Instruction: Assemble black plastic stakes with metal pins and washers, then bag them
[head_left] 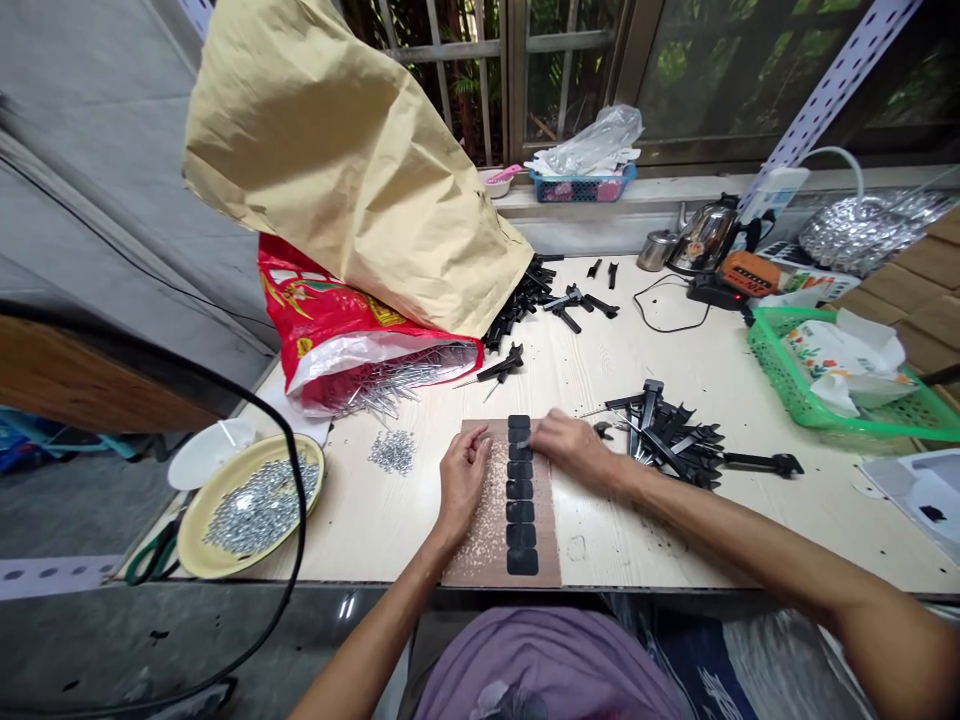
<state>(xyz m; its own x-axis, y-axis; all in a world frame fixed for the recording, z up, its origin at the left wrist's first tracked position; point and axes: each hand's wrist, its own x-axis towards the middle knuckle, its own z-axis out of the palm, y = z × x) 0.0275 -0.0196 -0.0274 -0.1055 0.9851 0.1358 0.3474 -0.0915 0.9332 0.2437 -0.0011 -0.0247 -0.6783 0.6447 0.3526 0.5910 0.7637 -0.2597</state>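
Note:
In the head view a brown board (480, 565) lies at the table's front edge, with pale specks scattered over its left part. Several black rounded-square pads (520, 511) form a column along it. My left hand (463, 478) rests on the board's left side, fingers curled together; whatever they hold is hidden. Over the upper pads, my right hand (571, 447) has its fingers pinched together, slightly blurred, with something small and pale at the tips that I cannot make out. A small heap of silvery metal pieces (392, 452) lies left of the board.
Black plastic parts with metal rods (667, 435) are piled on the right. A red bag (360, 325) of metal pins and a large paper sack (352, 170) stand at back left. A yellow bowl (315, 500) of metal pieces sits front left; a green basket (832, 425) is far right.

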